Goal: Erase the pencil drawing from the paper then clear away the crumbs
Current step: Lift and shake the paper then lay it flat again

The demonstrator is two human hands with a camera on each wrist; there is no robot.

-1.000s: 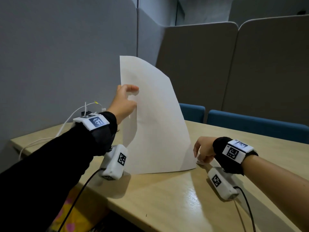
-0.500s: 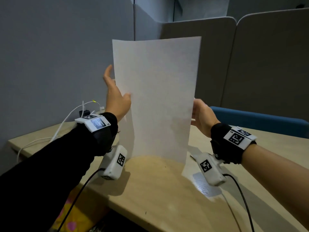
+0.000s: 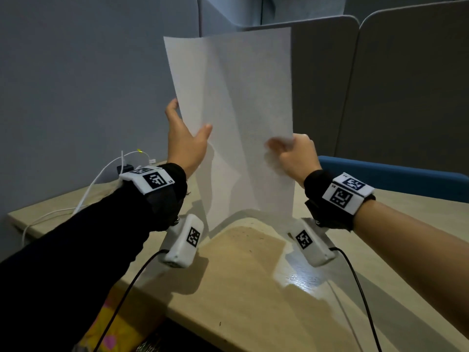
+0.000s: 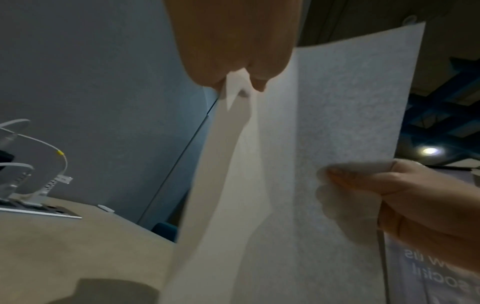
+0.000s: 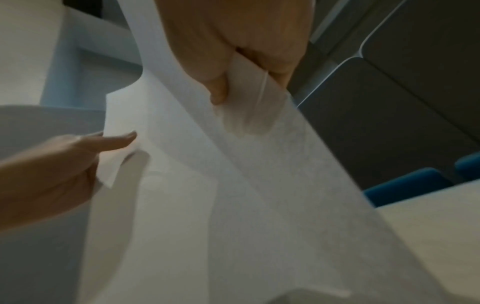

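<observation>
A white sheet of paper (image 3: 236, 110) stands upright above the wooden table (image 3: 253, 288), bent into a lengthwise crease down its middle. My left hand (image 3: 185, 141) pinches its left edge, thumb on the near face, fingers behind. My right hand (image 3: 291, 153) pinches the right edge, its fingers showing dimly through the paper (image 4: 337, 123). Small dark crumbs (image 3: 243, 240) lie scattered on the table under the sheet. In the right wrist view the paper (image 5: 233, 185) fills most of the picture. I see no pencil marks on the near face.
White cables (image 3: 101, 179) and a small charger (image 3: 124, 168) lie at the table's back left. Grey partition panels (image 3: 380, 97) and blue chair backs (image 3: 380, 171) stand behind the table. Black wrist-camera leads (image 3: 355, 288) hang over the near table edge.
The right hand came up from the table and took the paper's right edge. The sheet turned to face me, then both hands pressed inward and creased it.
</observation>
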